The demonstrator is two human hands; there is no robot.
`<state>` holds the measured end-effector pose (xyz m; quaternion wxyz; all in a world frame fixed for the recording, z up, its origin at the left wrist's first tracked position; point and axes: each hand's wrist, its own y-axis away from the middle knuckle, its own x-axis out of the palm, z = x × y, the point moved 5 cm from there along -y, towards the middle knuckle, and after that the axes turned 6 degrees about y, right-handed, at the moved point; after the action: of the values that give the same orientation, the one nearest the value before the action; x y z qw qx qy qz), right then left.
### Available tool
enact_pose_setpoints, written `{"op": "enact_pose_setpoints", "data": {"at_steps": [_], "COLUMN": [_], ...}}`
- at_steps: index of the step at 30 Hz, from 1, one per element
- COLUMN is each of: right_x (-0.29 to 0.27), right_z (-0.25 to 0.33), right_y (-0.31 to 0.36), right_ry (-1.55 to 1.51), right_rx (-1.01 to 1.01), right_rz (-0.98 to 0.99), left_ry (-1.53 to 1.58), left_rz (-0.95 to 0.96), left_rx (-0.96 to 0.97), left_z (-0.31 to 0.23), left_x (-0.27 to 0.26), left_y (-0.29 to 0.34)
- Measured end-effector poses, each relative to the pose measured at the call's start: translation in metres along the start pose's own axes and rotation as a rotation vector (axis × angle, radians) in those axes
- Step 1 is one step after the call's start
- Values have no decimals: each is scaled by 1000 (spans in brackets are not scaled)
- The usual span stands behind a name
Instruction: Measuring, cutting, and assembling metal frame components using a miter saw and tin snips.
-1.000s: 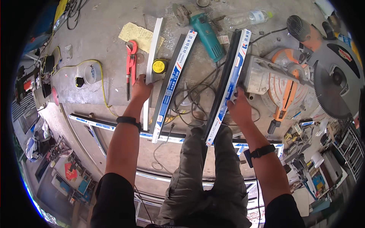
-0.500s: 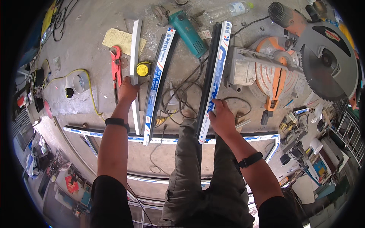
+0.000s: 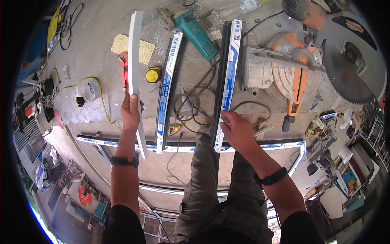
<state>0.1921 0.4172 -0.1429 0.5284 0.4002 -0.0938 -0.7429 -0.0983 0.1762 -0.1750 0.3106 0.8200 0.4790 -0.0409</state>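
Note:
My left hand is closed around a long white profile strip, with the thumb on top of it. The strip is raised and tilted over the pipe wrench, hiding part of it. My right hand grips the edge of a film-covered frame profile, dark along its left side, with a blue and white protective film. A similar film-covered profile lies between my hands. A yellow tape measure rests just right of the white strip.
At the right stands a miter saw with a large toothed blade. A green angle grinder, a plastic bottle and looped black cable lie ahead. A film-covered frame crosses by my legs. Yellow cord is at left.
My left hand has lifted the white strip off the floor, shifting it left and nearer the camera. My right hand stays on the right-hand profile. The view has shifted slightly.

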Motion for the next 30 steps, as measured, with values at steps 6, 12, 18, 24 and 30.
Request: {"op": "enact_pose_setpoints", "data": {"at_steps": [6, 12, 18, 24, 30], "right_x": [4, -3, -32, -94, -129], "right_z": [63, 46, 12, -61, -61], "right_y": [-3, -2, 14, 26, 29], "right_ry": [-666, -1001, -1266, -1031, -862], "right_rx": [-57, 169, 285, 401, 449], "right_rz": [43, 152, 20, -353, -398], "left_ry": [-71, -29, -135, -450, -830], "left_rz": [384, 557, 580, 238, -2], "left_rx": [4, -10, -34, 111, 260], "left_z": [-62, -41, -43, -27, -66], "left_x": [60, 94, 90, 31, 31], "left_y": [128, 172, 156, 67, -5]}}
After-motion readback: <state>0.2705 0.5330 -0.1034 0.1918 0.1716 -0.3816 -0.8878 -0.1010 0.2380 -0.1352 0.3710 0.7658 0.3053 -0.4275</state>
